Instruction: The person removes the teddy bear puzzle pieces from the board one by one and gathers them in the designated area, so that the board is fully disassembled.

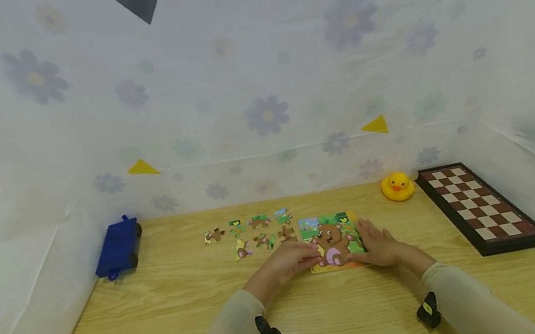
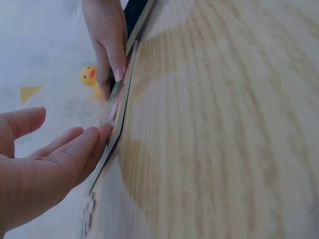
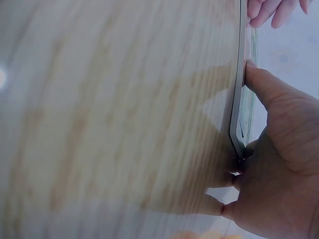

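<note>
A bear jigsaw puzzle (image 1: 330,240) in a flat tray lies on the wooden table, showing a brown bear against green. My left hand (image 1: 291,260) is at its left side, with fingertips on the picture; in the left wrist view the fingers (image 2: 82,149) stretch forward and the thumb stands apart from them. At the right side, my right hand (image 1: 381,242) rests over the edge with fingers spread, its thumb (image 3: 261,82) lying on the picture near the front. Several loose puzzle pieces (image 1: 258,222) are spread left of the tray, the nearest ones close beyond my left hand.
A yellow rubber duck (image 1: 397,187) sits at the back right, beside a brown and white chessboard (image 1: 480,204) with a black frame. At the far left stands a blue toy cart (image 1: 118,247) with dark wheels. Flower-printed white cloth (image 1: 219,111) encloses the table.
</note>
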`<action>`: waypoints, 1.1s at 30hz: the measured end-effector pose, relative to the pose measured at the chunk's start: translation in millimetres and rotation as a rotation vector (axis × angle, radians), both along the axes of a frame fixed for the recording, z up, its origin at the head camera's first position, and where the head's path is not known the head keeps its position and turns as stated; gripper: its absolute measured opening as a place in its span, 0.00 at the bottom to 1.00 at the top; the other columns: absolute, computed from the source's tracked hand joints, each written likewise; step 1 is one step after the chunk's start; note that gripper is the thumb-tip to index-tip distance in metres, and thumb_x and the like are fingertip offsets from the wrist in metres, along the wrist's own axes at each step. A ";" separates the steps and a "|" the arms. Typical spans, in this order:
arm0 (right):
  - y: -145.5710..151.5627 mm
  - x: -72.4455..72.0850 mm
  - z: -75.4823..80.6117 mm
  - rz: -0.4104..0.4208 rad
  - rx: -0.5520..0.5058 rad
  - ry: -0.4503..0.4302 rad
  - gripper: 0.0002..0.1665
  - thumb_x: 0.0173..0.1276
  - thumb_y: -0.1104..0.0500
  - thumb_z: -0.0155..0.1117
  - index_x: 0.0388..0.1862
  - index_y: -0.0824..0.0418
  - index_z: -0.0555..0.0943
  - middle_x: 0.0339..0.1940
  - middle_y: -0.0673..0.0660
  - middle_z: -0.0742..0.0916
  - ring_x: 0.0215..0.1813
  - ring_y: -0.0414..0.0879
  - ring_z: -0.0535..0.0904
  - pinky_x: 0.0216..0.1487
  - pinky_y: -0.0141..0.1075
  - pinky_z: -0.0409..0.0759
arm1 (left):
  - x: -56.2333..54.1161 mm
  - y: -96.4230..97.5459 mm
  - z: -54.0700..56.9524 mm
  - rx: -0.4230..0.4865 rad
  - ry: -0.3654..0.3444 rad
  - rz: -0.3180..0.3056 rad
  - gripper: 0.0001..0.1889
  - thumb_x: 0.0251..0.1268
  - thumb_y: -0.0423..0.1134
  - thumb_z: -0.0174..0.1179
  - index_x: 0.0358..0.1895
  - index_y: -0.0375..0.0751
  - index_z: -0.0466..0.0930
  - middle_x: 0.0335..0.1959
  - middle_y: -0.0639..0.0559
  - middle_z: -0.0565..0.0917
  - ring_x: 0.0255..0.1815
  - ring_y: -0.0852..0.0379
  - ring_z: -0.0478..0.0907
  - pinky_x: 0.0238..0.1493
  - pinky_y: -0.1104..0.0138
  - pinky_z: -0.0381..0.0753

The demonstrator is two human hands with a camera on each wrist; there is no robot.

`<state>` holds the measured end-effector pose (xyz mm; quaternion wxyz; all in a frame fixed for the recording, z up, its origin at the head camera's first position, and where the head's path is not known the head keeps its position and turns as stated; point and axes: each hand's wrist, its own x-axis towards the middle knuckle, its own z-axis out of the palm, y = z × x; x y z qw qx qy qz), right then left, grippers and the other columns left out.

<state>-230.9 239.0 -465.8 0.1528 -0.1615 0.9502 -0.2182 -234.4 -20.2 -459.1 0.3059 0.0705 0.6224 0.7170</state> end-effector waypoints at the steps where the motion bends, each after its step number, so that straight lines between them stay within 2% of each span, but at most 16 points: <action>1: -0.3 0.3 -0.1 -0.003 -0.002 0.001 0.59 0.67 0.36 0.55 0.73 0.76 0.40 0.74 0.74 0.44 0.74 0.68 0.36 0.65 0.70 0.34 | 0.5 -1.1 1.1 0.006 -0.004 -0.003 0.18 0.70 0.28 0.51 0.58 0.18 0.69 0.54 0.31 0.74 0.56 0.41 0.76 0.58 0.61 0.76; 9: -1.4 0.6 0.5 0.008 0.004 0.004 0.59 0.67 0.36 0.55 0.73 0.77 0.41 0.74 0.75 0.44 0.74 0.68 0.37 0.65 0.70 0.36 | 4.5 4.8 2.4 0.043 -0.046 -0.006 0.16 0.70 0.27 0.49 0.55 0.16 0.69 0.52 0.28 0.75 0.55 0.41 0.76 0.58 0.59 0.76; 14: -1.0 2.1 7.6 0.020 0.022 0.009 0.58 0.68 0.37 0.54 0.72 0.78 0.42 0.73 0.76 0.46 0.73 0.69 0.39 0.65 0.71 0.38 | 4.7 8.2 -0.6 0.019 -0.015 -0.002 0.15 0.70 0.27 0.50 0.54 0.17 0.71 0.51 0.31 0.77 0.53 0.44 0.78 0.57 0.61 0.77; 17: 5.7 0.5 11.6 0.065 0.008 -0.037 0.55 0.71 0.38 0.51 0.73 0.77 0.41 0.73 0.76 0.44 0.73 0.69 0.36 0.66 0.70 0.37 | 6.2 9.0 -1.1 0.003 -0.005 0.011 0.15 0.69 0.27 0.51 0.53 0.18 0.73 0.50 0.33 0.78 0.51 0.46 0.79 0.56 0.62 0.77; 22: 21.3 -5.6 15.6 0.159 -0.068 -0.141 0.51 0.72 0.47 0.55 0.72 0.77 0.39 0.73 0.76 0.41 0.73 0.70 0.32 0.68 0.67 0.36 | 9.0 9.2 -1.2 0.004 -0.020 0.020 0.15 0.69 0.27 0.51 0.52 0.17 0.73 0.50 0.32 0.78 0.52 0.46 0.79 0.58 0.61 0.76; 25: 25.3 -7.9 16.4 0.184 -0.087 -0.154 0.52 0.71 0.49 0.57 0.72 0.78 0.40 0.72 0.77 0.41 0.72 0.71 0.33 0.68 0.66 0.38 | 10.1 8.5 -0.7 0.019 -0.024 0.015 0.15 0.69 0.26 0.50 0.53 0.16 0.71 0.51 0.30 0.77 0.54 0.43 0.77 0.59 0.59 0.75; 33: 25.1 -10.6 14.1 0.181 -0.108 -0.134 0.52 0.71 0.48 0.57 0.72 0.78 0.41 0.73 0.77 0.42 0.72 0.71 0.33 0.68 0.66 0.38 | 8.5 5.2 -1.5 0.026 0.008 -0.019 0.16 0.69 0.27 0.51 0.54 0.17 0.71 0.55 0.33 0.75 0.58 0.42 0.74 0.61 0.60 0.73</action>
